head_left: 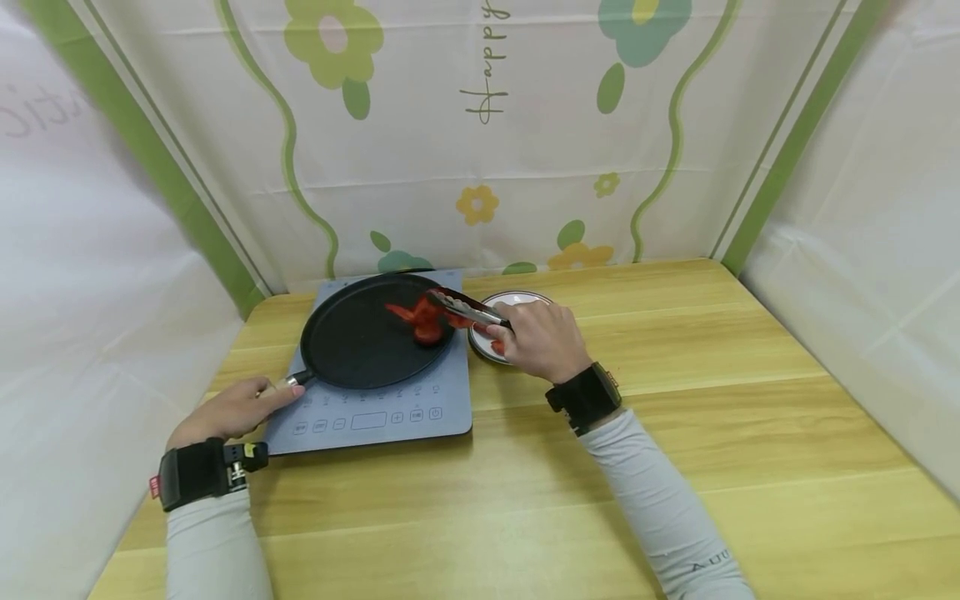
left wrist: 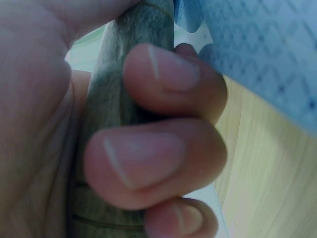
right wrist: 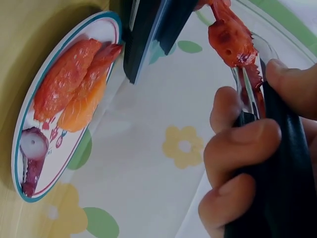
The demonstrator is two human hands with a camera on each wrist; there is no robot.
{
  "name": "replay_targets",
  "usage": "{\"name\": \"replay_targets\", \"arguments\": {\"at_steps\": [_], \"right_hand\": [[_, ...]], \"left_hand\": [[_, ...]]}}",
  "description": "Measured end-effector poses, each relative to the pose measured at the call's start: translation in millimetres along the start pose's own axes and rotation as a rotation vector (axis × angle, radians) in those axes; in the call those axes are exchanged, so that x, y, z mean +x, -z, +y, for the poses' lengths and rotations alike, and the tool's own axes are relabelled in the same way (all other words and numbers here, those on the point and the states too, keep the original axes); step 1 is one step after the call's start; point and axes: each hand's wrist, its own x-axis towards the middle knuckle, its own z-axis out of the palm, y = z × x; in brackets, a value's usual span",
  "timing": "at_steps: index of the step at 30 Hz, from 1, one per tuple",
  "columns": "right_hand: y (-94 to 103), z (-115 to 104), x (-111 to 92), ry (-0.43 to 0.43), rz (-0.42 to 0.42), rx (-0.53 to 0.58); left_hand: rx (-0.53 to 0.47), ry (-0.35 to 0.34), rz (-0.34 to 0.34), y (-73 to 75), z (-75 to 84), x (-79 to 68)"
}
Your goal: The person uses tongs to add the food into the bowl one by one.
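Observation:
My left hand (head_left: pixel 234 408) grips the handle of a flat black frying pan (head_left: pixel 360 333). Up close in the left wrist view, fingers curl round that wood-look handle (left wrist: pixel 111 94). My right hand (head_left: pixel 542 337) holds metal tongs (head_left: pixel 468 310) with dark grips, reaching over the pan's right side. Between the tongs' tips is a glossy red piece of food (right wrist: pixel 232 37), its exact kind unclear; in the head view the red food (head_left: pixel 427 321) is at the pan's surface. Whether it touches the pan, I cannot tell.
The pan sits on a grey induction cooker (head_left: pixel 405 417). Beside it, partly behind my right hand, is a white plate (right wrist: pixel 62 163) bearing a red slice (right wrist: pixel 64 79), an orange salmon slice (right wrist: pixel 84 109) and a purple octopus tentacle (right wrist: pixel 33 158). A flowered cloth (head_left: pixel 420 150) hangs behind the wooden table (head_left: pixel 600 500).

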Motion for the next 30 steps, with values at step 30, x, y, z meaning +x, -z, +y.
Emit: {"name": "replay_targets", "arguments": {"at_steps": [30], "right_hand": [[-30.0, -45, 5, 0.121, 0.095, -0.139]], "left_hand": [[0.005, -0.021, 0.003, 1.4, 0.2, 0.4]]}}
